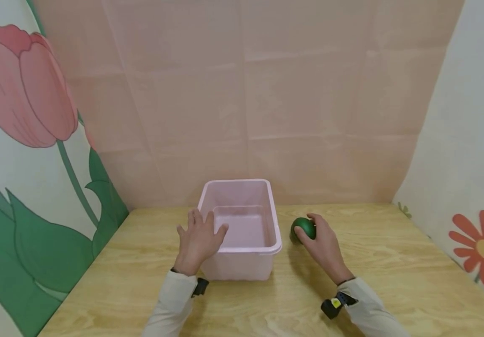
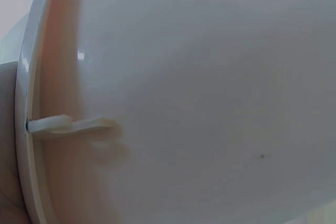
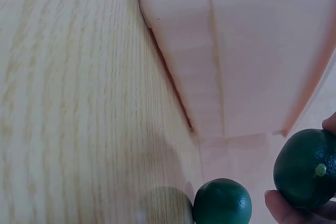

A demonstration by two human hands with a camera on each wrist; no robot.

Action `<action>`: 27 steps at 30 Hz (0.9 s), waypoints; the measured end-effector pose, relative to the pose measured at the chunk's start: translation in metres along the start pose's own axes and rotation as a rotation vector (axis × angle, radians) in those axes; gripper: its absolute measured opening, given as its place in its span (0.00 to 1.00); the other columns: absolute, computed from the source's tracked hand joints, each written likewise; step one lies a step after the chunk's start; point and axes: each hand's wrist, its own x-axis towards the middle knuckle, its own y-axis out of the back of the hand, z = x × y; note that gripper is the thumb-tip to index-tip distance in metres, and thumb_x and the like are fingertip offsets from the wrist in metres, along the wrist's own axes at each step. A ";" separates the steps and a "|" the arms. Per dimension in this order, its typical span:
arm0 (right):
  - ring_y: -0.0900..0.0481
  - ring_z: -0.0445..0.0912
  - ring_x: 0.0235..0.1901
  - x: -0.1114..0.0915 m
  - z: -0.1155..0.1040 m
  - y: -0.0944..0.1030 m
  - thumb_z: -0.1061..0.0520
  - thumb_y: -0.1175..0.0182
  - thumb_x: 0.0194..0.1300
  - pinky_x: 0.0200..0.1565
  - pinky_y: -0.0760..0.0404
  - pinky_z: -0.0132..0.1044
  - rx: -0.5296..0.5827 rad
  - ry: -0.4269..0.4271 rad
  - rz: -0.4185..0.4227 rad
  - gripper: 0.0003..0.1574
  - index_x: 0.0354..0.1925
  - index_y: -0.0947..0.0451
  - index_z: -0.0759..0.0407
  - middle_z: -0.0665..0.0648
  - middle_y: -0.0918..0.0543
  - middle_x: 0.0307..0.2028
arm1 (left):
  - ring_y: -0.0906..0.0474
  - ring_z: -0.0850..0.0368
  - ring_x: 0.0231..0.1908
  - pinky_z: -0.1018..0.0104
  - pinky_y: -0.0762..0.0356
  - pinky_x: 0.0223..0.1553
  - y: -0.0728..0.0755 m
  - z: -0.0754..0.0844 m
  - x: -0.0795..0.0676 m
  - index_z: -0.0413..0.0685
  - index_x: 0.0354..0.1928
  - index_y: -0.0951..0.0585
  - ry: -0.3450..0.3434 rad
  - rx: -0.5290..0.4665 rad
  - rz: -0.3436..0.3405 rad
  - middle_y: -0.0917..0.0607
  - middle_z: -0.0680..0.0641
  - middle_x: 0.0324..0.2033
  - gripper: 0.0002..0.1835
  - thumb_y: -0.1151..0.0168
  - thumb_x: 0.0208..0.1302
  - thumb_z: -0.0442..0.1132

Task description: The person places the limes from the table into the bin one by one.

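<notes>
Fruit, green and almost round, is in your right hand; the fingers there are clamped on it. It is just to the right of the bin and outside it; whether it touches the table, I cannot tell. A second fruit, also green, is just beside it in the right wrist view, and no fingers hold it.

Your left hand is at the near left part of the bin, with its fingers straight and spread apart, holding nothing. If it presses on the rim, I cannot say.

The relation which seems to matter is this: from your right fingers, the bin opening lies to the left, beyond the right wall. The fruit has no clear long axis; the bin's seems to run from near to far. Your right hand is the nearer one to both fruits.
</notes>
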 end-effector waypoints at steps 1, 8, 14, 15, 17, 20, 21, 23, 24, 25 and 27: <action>0.23 0.62 0.52 0.000 0.000 0.000 0.45 0.38 0.71 0.46 0.21 0.56 0.001 0.004 0.005 0.38 0.66 0.33 0.69 0.72 0.25 0.57 | 0.55 0.32 0.75 0.21 0.56 0.63 0.000 0.000 0.000 0.43 0.73 0.34 0.000 -0.002 0.001 0.46 0.26 0.73 0.37 0.54 0.74 0.62; 0.23 0.63 0.51 0.002 -0.002 0.001 0.46 0.38 0.70 0.45 0.21 0.56 0.016 0.032 0.032 0.37 0.65 0.33 0.70 0.72 0.24 0.56 | 0.57 0.32 0.75 0.21 0.58 0.63 0.001 0.000 0.001 0.43 0.73 0.35 -0.002 -0.011 -0.003 0.47 0.25 0.73 0.37 0.54 0.74 0.62; 0.22 0.63 0.51 0.000 -0.001 -0.001 0.49 0.36 0.69 0.44 0.21 0.56 0.026 0.062 0.060 0.36 0.63 0.31 0.71 0.72 0.23 0.55 | 0.57 0.32 0.75 0.21 0.57 0.63 0.000 -0.001 0.001 0.43 0.74 0.35 0.004 -0.002 -0.009 0.47 0.26 0.73 0.38 0.54 0.74 0.63; 0.22 0.63 0.50 0.000 -0.001 -0.001 0.49 0.36 0.69 0.43 0.21 0.56 0.026 0.068 0.065 0.35 0.63 0.31 0.71 0.72 0.23 0.55 | 0.57 0.32 0.75 0.22 0.57 0.63 0.000 -0.001 0.001 0.43 0.74 0.35 0.005 0.001 -0.010 0.47 0.26 0.73 0.38 0.55 0.74 0.63; 0.22 0.63 0.50 -0.001 -0.002 -0.001 0.49 0.36 0.69 0.43 0.21 0.56 0.030 0.075 0.073 0.35 0.63 0.31 0.71 0.72 0.23 0.55 | 0.57 0.32 0.75 0.22 0.57 0.63 0.000 -0.001 0.001 0.43 0.74 0.35 0.005 -0.001 -0.010 0.47 0.26 0.73 0.38 0.54 0.74 0.63; 0.22 0.63 0.50 -0.001 -0.002 -0.001 0.49 0.36 0.69 0.43 0.21 0.57 0.032 0.083 0.083 0.35 0.63 0.31 0.71 0.72 0.23 0.55 | 0.57 0.32 0.75 0.21 0.58 0.63 0.000 0.000 0.001 0.43 0.74 0.35 0.005 -0.006 -0.007 0.47 0.26 0.73 0.38 0.54 0.74 0.63; 0.22 0.63 0.50 -0.001 -0.002 -0.001 0.50 0.36 0.69 0.43 0.21 0.57 0.033 0.085 0.085 0.35 0.63 0.31 0.71 0.72 0.23 0.55 | 0.57 0.32 0.75 0.21 0.58 0.64 0.000 0.000 0.001 0.43 0.74 0.35 0.004 -0.008 -0.008 0.47 0.26 0.73 0.38 0.54 0.74 0.63; 0.22 0.63 0.50 -0.002 -0.003 0.000 0.50 0.35 0.68 0.43 0.21 0.56 0.035 0.085 0.090 0.35 0.63 0.31 0.71 0.72 0.23 0.55 | 0.57 0.31 0.75 0.21 0.58 0.64 0.000 0.000 0.001 0.43 0.74 0.35 0.004 -0.006 -0.009 0.47 0.26 0.73 0.38 0.54 0.74 0.63; 0.22 0.63 0.50 -0.002 -0.003 0.000 0.50 0.35 0.68 0.42 0.21 0.56 0.036 0.085 0.093 0.35 0.63 0.31 0.71 0.72 0.23 0.55 | 0.57 0.32 0.75 0.22 0.58 0.64 0.000 0.000 0.001 0.43 0.74 0.35 0.003 -0.004 -0.010 0.47 0.26 0.73 0.38 0.54 0.74 0.63; 0.22 0.62 0.49 -0.002 -0.003 0.000 0.50 0.35 0.68 0.42 0.21 0.56 0.037 0.084 0.097 0.35 0.63 0.31 0.70 0.71 0.23 0.55 | 0.57 0.32 0.75 0.22 0.58 0.64 0.000 0.000 0.001 0.43 0.74 0.35 0.003 -0.001 -0.011 0.47 0.26 0.73 0.38 0.54 0.74 0.63; 0.22 0.61 0.48 -0.002 -0.004 0.000 0.50 0.34 0.68 0.42 0.21 0.54 0.041 0.086 0.105 0.35 0.63 0.31 0.70 0.71 0.22 0.54 | 0.57 0.32 0.75 0.22 0.57 0.64 0.000 0.000 0.001 0.43 0.74 0.35 0.003 0.001 -0.010 0.47 0.26 0.74 0.38 0.54 0.74 0.63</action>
